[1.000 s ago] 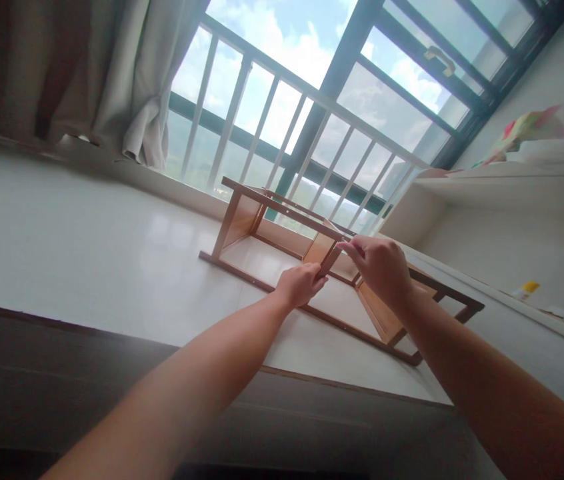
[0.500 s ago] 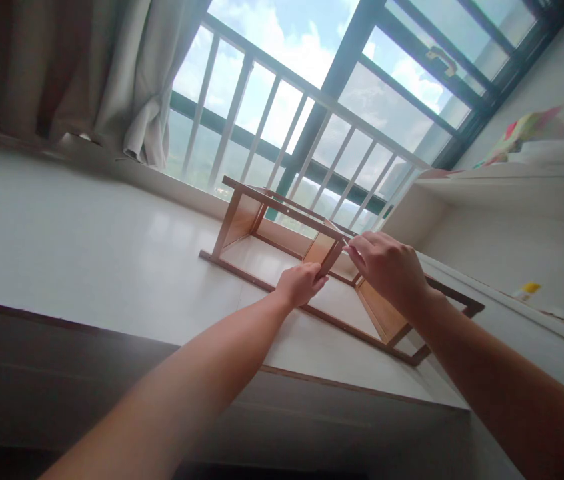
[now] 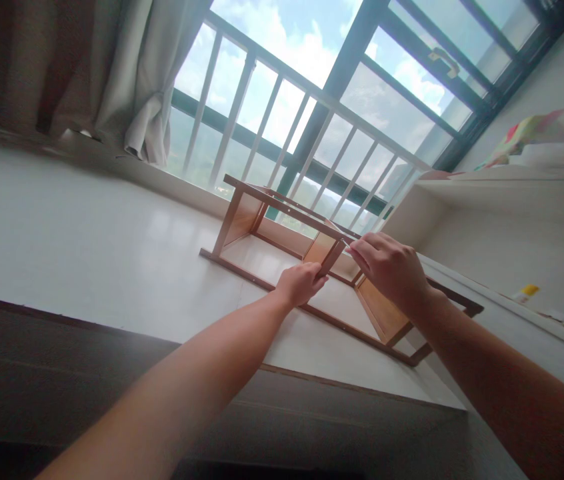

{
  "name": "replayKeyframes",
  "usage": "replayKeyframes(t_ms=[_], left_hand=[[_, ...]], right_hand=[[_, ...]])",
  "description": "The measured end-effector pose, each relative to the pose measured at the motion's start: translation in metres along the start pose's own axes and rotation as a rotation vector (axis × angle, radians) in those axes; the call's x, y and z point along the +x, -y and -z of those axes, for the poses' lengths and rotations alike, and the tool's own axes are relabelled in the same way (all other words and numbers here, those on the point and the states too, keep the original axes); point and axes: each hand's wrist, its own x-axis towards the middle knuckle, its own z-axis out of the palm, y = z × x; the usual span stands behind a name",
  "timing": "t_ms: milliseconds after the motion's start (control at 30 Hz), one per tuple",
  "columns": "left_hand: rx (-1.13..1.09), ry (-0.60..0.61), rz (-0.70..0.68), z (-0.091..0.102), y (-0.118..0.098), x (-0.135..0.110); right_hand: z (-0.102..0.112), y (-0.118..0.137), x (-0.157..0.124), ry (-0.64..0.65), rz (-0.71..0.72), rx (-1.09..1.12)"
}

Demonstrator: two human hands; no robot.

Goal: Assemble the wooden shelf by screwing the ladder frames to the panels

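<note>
A brown wooden shelf frame (image 3: 262, 285) lies on its side on a white ledge (image 3: 137, 280), with panels set between its long rails. My left hand (image 3: 301, 283) is closed around the edge of the middle shelf panel (image 3: 333, 257), steadying it from the near side. At the upper rail, where that panel meets it, my right hand (image 3: 387, 263) pinches a thin, shiny metal rod (image 3: 346, 244). The rod's tip sits against the joint; most of it is hidden by my fingers, so its exact kind cannot be made out.
Behind the frame stand a white railing (image 3: 282, 70) and a dark-framed window. A grey curtain (image 3: 132, 87) hangs at left. On the right, a white shelf unit (image 3: 507, 190) holds a colourful bag (image 3: 527, 137) and a yellow-capped item (image 3: 529, 291). The ledge's front edge drops off below.
</note>
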Motion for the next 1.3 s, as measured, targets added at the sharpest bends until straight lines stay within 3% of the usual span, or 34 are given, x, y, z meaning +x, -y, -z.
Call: replayKeyframes(t_ms=[667, 900, 1067, 1233, 1300], left_hand=[[0.018, 0.006, 0.031, 0.000, -0.001, -0.001], [0.007, 0.000, 0.023, 0.001, -0.001, -0.001], [0.002, 0.011, 0.035, 0.002, -0.002, -0.002], [-0.008, 0.019, 0.028, 0.003, -0.001, -0.002], [-0.002, 0.014, 0.027, 0.002, -0.001, -0.001]], right_hand=[[0.016, 0.007, 0.021, 0.203, 0.070, -0.053], [0.015, 0.007, 0.019, 0.224, -0.062, -0.098], [0.003, 0.007, 0.017, 0.203, -0.340, 0.056], [-0.016, 0.012, 0.021, 0.197, -0.766, 0.750], [-0.019, 0.016, 0.021, 0.191, -0.880, 0.923]])
